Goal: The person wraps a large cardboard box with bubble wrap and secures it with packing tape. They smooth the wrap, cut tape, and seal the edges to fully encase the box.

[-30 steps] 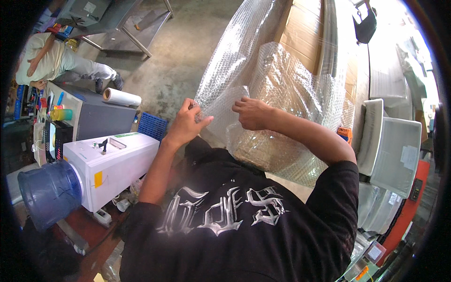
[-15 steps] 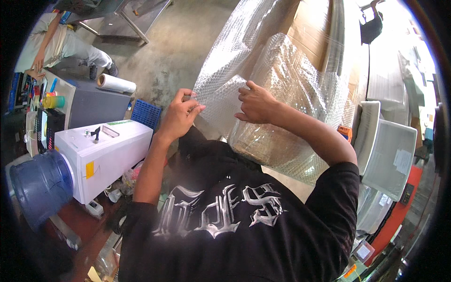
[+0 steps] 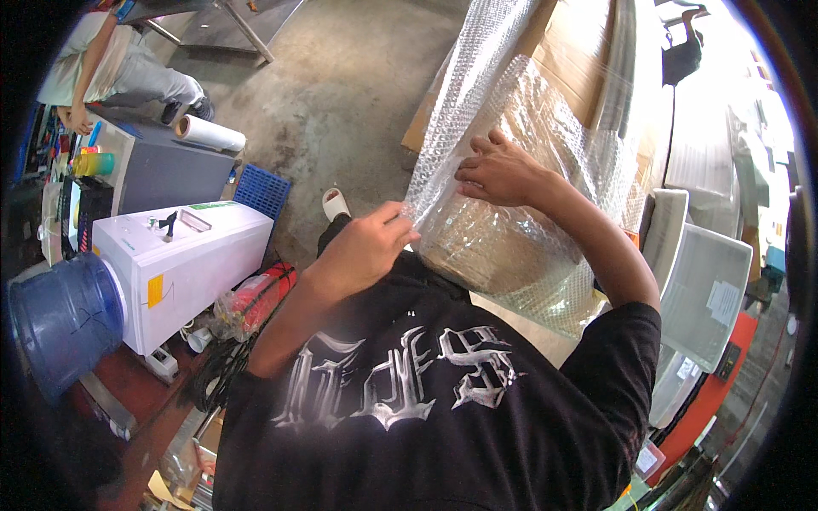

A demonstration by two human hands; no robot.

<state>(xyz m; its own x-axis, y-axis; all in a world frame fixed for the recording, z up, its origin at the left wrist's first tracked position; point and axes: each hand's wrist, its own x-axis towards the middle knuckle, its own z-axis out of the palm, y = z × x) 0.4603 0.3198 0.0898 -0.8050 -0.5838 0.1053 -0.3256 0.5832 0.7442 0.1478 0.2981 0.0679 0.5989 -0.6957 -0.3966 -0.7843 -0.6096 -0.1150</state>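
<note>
Clear bubble wrap [image 3: 545,115] covers a large brown cardboard piece [image 3: 571,47] in front of me. My left hand [image 3: 371,243] is closed, pinching the near left edge of the wrap between thumb and fingers. My right hand [image 3: 503,175] rests on top of the wrap with its fingers bent and apart, pressing a fold down. Between the hands the sheet's left flap lies gathered into a narrow strip that runs away from me along the cardboard's left side.
On my left stand a white water dispenser [image 3: 183,268] with a blue bottle [image 3: 68,319], a blue crate [image 3: 261,193] and a grey cabinet [image 3: 175,175] bearing a white film roll [image 3: 209,134]. A person [image 3: 128,72] stands beyond. Translucent bins [image 3: 703,289] sit at right.
The bubble wrap's left flap has been drawn rightward over the cardboard. Both hands have shifted right, the left also nearer to me. Floor and my shoe now show where the flap was.
</note>
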